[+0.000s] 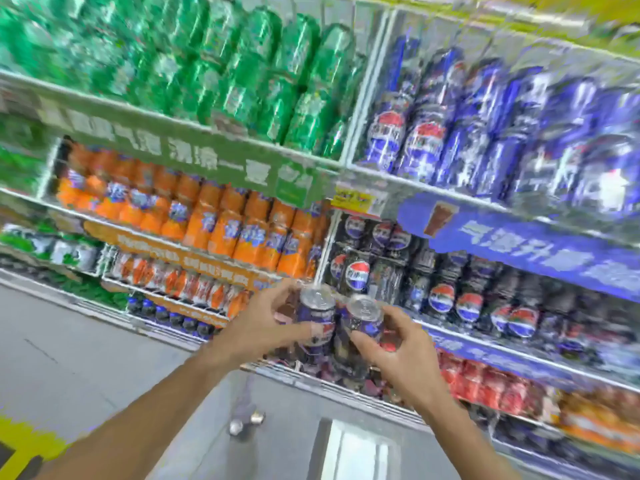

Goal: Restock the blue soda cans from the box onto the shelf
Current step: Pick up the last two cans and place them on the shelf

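My left hand [263, 323] grips a blue soda can [317, 315] with its silver top toward me. My right hand [398, 348] grips a second blue soda can [365, 317] just to the right of the first. Both cans are held up in front of the shelf [485, 344], level with its rows of dark blue and black cans. More blue cans [485, 133] fill the shelf above on the right. The box is out of view. The picture is blurred by motion.
Green cans [242, 74] fill the upper left shelf, orange cans [225, 226] the one below. Red cans [485, 382] sit low on the right. Two loose cans [246, 422] lie on the grey floor beneath my arms.
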`<state>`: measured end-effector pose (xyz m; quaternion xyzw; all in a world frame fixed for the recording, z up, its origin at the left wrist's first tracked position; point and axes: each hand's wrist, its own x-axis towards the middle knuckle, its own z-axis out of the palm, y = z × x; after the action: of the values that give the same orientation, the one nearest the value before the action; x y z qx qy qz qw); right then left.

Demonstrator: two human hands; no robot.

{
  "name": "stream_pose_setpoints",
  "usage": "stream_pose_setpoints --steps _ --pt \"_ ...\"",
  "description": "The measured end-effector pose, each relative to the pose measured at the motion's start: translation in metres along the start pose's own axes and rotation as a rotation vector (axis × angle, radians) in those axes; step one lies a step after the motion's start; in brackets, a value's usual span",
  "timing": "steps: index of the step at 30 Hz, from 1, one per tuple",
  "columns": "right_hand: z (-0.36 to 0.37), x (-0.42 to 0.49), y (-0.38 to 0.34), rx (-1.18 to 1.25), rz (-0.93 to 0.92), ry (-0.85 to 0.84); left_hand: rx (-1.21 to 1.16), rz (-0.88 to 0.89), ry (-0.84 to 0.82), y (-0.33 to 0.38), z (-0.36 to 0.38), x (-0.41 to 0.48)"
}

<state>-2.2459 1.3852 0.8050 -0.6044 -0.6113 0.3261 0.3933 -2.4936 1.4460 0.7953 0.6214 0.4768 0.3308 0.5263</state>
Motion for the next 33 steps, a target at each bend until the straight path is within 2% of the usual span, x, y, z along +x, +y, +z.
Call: stream_pose_setpoints --steps 5,11,18,21,27,33 --pt "-0.074 0.023 -0.053 0.002 -0.091 0.148 0.017 0.177 -0.004 0.096 0.016 0.039" --pt "-0.134 0.067 -0.103 -0.124 -0.071 0.261 0.025 0.316 0.023 0.182 0.022 0.083" --pt "-0.181 0.127 -0.152 -0.213 -0.052 0.423 0.127 0.303 0.065 0.260 0.022 0.149" --pt "-0.194 0.146 -0.160 -0.325 -0.034 0.483 0.201 0.261 0.071 0.280 0.029 0.172" --pt "-0.197 0.168 -0.159 -0.452 -0.012 0.562 0.206 0.168 0.117 0.288 0.046 0.194" --pt "-0.189 0.170 -0.151 -0.594 -0.067 0.639 0.179 0.140 0.113 0.282 0.045 0.196"
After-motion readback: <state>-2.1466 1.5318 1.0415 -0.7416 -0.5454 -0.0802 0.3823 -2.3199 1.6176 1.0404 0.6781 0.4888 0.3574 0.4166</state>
